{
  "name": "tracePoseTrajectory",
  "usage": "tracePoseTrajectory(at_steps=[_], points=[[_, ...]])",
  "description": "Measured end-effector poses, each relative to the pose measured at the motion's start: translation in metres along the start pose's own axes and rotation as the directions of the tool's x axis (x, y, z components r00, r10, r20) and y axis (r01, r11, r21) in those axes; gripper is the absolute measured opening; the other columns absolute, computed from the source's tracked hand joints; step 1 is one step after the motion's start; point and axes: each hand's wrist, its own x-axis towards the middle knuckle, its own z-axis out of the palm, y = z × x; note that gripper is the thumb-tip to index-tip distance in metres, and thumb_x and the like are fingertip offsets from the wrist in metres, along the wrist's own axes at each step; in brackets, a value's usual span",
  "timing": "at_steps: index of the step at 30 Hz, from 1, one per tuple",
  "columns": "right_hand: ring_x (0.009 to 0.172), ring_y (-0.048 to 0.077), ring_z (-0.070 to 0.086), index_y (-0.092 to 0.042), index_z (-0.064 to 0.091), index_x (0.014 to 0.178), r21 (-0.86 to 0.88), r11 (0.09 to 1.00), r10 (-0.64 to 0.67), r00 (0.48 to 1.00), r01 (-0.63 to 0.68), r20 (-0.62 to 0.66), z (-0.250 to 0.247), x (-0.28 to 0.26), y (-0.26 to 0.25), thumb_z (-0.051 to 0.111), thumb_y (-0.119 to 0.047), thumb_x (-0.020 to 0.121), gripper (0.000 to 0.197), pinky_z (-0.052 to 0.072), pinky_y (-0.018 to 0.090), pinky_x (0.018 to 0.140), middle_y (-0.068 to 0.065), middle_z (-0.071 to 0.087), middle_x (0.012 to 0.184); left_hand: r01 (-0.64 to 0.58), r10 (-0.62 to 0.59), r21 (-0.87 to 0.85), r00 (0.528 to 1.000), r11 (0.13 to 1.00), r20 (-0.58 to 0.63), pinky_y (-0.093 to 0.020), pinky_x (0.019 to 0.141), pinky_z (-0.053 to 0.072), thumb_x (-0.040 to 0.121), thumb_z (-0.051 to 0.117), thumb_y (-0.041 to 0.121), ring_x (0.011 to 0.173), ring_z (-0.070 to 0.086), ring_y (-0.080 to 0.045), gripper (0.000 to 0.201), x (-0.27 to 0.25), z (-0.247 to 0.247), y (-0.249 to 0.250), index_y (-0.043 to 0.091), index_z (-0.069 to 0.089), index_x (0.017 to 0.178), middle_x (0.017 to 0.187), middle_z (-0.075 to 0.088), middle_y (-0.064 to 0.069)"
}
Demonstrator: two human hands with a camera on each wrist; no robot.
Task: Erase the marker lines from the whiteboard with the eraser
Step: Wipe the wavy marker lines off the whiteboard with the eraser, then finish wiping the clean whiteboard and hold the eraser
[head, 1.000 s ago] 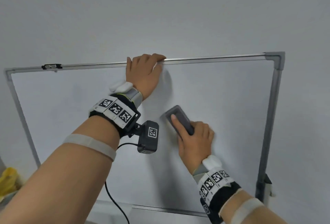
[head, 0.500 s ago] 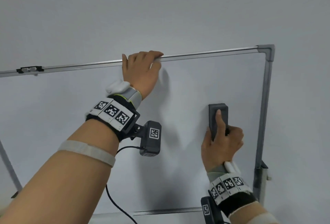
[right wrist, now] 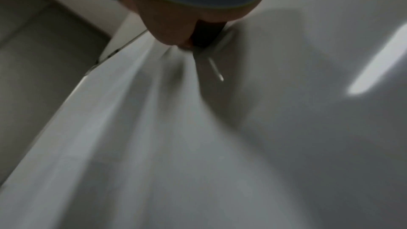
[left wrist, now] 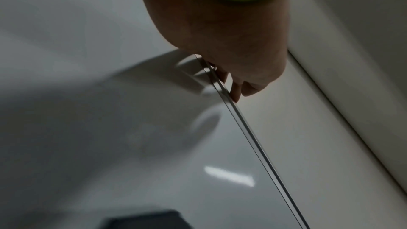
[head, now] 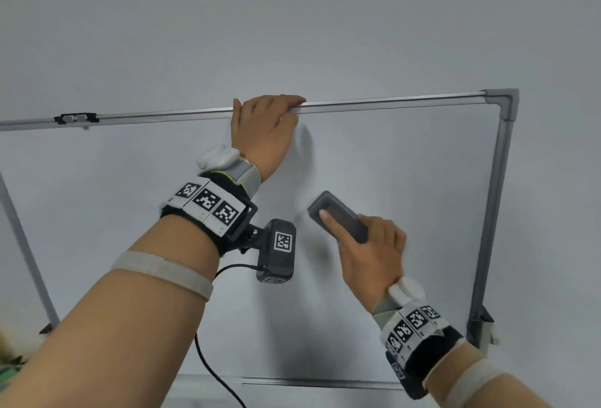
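Nearest, right hand (head: 370,255) clamped on the dark eraser (head: 338,215), forefinger laid along its back, pressing it tilted against the middle of the whiteboard (head: 406,180). Farther up, left hand (head: 263,131) hooked over the board's top frame (head: 390,102), fingers curled behind.

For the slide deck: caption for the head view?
Left hand grips white metal-framed whiteboard's top edge; right hand presses dark grey rectangular eraser against it.

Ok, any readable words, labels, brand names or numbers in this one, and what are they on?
None readable.
Wrist bands and left wrist camera: black-and-white square code markers only, no letters.
Whiteboard: no writing visible.
Eraser in the right hand: no label visible.
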Motion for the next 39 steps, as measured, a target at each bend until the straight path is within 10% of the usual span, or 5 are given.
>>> tracePoseTrajectory(at_steps=[17, 21, 27, 33, 39], points=[[0.082, 0.028, 0.051, -0.019, 0.048, 0.1, 0.36, 0.87, -0.364, 0.931, 0.336, 0.012, 0.0, 0.023, -0.088, 0.091, -0.013, 0.059, 0.06, 0.044, 0.041, 0.077, 0.001, 0.045, 0.099, 0.059, -0.056, -0.029, 0.996, 0.998, 0.075, -0.047, 0.124, 0.005, 0.094, 0.035, 0.045, 0.154, 0.002, -0.015, 0.054, -0.046, -0.024, 0.026, 0.037, 0.04, 0.148, 0.164, 0.023, 0.005], [0.098, 0.03, 0.051, -0.039, 0.057, 0.127, 0.397, 0.854, -0.457, 0.852, 0.338, 0.258, 0.015, -0.008, -0.109, 0.086, -0.018, 0.064, 0.073, 0.037, 0.04, 0.085, 0.002, 0.055, 0.106, 0.147, -0.155, -0.097, 0.985, 0.984, -0.08, -0.036, 0.119, 0.024, 0.097, 0.049, 0.039, 0.147, 0.028, -0.017, 0.046, -0.111, -0.046, -0.013, 0.029, 0.049, 0.141, 0.153, 0.041, 0.001], [0.105, 0.024, 0.055, -0.041, 0.064, 0.124, 0.444, 0.894, -0.351, 0.718, 0.064, 0.602, 0.033, -0.063, -0.159, 0.076, -0.037, 0.073, 0.053, 0.035, 0.038, 0.091, -0.007, 0.059, 0.11, 0.675, -0.685, -0.22, 0.727, 0.704, 0.041, -0.024, 0.086, 0.046, 0.096, 0.059, 0.03, 0.11, 0.062, -0.017, 0.021, -0.245, -0.078, -0.125, 0.019, 0.065, 0.113, 0.112, 0.067, 0.001], [0.1, 0.011, 0.065, -0.026, 0.067, 0.106, 0.235, 0.464, -0.046, 0.241, -0.854, 0.969, 0.062, -0.116, -0.212, 0.076, -0.035, 0.087, 0.023, 0.053, 0.031, 0.092, -0.007, 0.07, 0.107, 0.886, -0.892, -0.297, 0.416, 0.355, 0.178, -0.028, 0.075, 0.047, 0.099, 0.056, 0.024, 0.094, 0.067, -0.019, 0.022, -0.351, -0.081, -0.217, 0.011, 0.067, 0.113, 0.113, 0.071, -0.011], [0.103, 0.038, 0.067, 0.001, 0.064, 0.111, -0.268, -0.172, 0.034, -0.277, -0.948, 0.96, 0.084, -0.16, -0.255, 0.07, -0.014, 0.094, 0.023, 0.061, 0.04, 0.077, 0.024, 0.066, 0.111, 0.952, -0.864, -0.303, 0.189, 0.044, 0.466, -0.039, 0.099, 0.05, 0.103, 0.044, 0.04, 0.108, 0.067, -0.024, 0.036, -0.397, -0.068, -0.261, 0.016, 0.064, 0.122, 0.119, 0.069, -0.009]])
